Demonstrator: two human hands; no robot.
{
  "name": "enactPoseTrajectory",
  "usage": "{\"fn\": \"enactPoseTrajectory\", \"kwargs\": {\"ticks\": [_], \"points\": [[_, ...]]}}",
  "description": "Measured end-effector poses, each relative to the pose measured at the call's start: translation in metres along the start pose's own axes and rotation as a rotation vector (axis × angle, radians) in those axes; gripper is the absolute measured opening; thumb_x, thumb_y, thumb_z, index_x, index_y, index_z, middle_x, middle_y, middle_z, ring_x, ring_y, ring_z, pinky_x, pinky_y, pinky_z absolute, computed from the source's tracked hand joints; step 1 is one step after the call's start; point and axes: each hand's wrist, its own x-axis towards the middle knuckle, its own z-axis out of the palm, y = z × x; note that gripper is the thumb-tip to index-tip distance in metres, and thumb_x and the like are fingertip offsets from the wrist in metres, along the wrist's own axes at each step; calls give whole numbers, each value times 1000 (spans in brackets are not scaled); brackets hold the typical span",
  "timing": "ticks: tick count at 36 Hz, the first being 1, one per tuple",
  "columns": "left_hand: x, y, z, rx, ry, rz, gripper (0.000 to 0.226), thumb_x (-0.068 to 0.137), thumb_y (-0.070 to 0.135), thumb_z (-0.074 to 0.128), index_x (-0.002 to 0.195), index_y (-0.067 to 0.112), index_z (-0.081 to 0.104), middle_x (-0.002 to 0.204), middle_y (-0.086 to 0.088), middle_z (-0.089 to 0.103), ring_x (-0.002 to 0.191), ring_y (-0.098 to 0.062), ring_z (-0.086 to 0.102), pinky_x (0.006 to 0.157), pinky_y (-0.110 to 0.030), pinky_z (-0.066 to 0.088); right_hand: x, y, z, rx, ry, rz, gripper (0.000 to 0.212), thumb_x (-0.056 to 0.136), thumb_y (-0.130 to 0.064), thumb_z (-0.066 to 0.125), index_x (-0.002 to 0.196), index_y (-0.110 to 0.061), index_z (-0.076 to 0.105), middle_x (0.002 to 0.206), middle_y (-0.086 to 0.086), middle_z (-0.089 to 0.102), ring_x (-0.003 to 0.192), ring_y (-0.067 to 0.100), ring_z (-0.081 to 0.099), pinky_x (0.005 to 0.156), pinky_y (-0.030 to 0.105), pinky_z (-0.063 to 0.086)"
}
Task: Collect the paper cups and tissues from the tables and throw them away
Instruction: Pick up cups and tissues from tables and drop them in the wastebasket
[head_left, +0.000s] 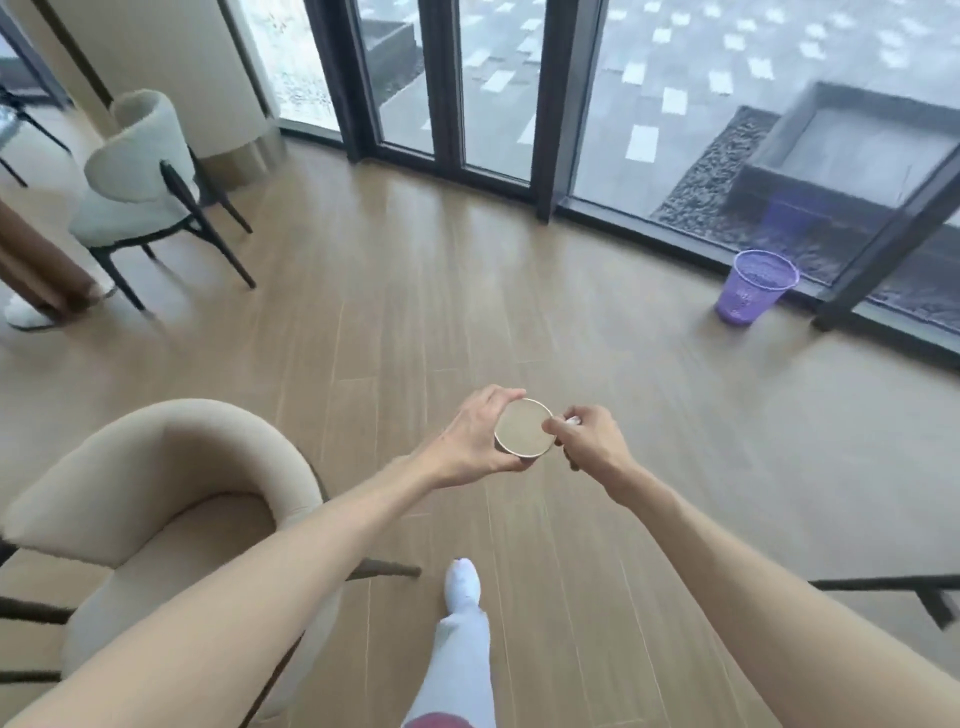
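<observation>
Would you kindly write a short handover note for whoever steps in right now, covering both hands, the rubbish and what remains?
Left hand: grips the paper cup by its rim and side, mouth up, held out over the floor.
Right hand: pinches something small and white beside the cup's rim, probably a tissue; too small to be sure.
Purple bin: stands on the floor by the window, ahead and to the right, some way off.
Done: one cup is collected.
Left: walk to the bin and drop both items in. No tables are in view, so I cannot tell whether more rubbish remains.
</observation>
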Motion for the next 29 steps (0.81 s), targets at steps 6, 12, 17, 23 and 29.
{"fn": "enactPoseTrajectory", "kwargs": {"ticks": [6,12,17,23,29], "points": [[119,-12,8,-8,-77,95,83,67,36,84,138,16,46,121,0,49,116,-18,46,100,-29,39,79,-9,-45,60,124,71,19,82,-33,64,82,-14,63,73,-1,62,53,15,51,48,23,41],[239,-9,-7,-81,-102,127,82,59,35,84,130,13,50,118,-3,47,115,-18,48,101,-32,41,157,-40,-98,176,260,151,32,87,-38,57,99,-9,64,79,0,61,60,17,53,55,29,44],[327,7,-17,-94,-135,189,74,65,31,86,127,18,50,117,3,44,115,-14,42,95,-23,36,206,-60,-144,325,389,170,16,89,-23,54,95,-10,61,82,3,56,64,17,52,57,31,45],[415,37,6,-83,-203,250,74,65,30,85,129,17,50,121,-1,46,117,-14,41,97,-20,33,255,-54,-201,441,490,211,19,89,-15,49,102,-10,62,80,-1,54,67,17,50,61,31,46],[508,67,46,-71,-250,279,74,66,31,84,130,18,48,122,0,45,118,-12,39,99,-20,33,319,-25,-271,504,543,242,24,88,-8,46,105,-12,62,77,-2,54,69,15,51,61,27,47]]}}
